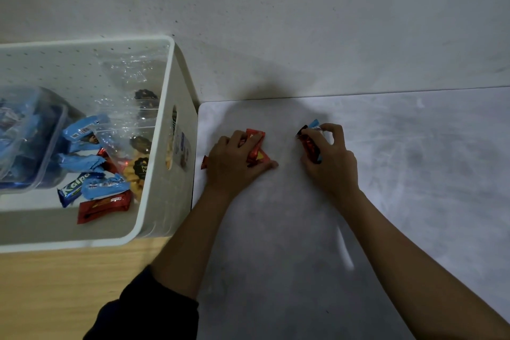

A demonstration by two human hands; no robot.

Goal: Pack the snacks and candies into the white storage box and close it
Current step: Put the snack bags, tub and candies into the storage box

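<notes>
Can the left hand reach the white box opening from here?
Likely yes. The left hand, holding red foil snack packets, rests beside the white plastic storage box; its top is open, with only the side wall to lift over.

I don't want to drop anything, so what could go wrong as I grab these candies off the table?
The left hand covers several red packets, but one stray packet pokes out by the table edge and could get left or pushed off. The right hand holds a dark red packet with a blue packet sticking out; it may slip before reaching the white storage box.
</notes>
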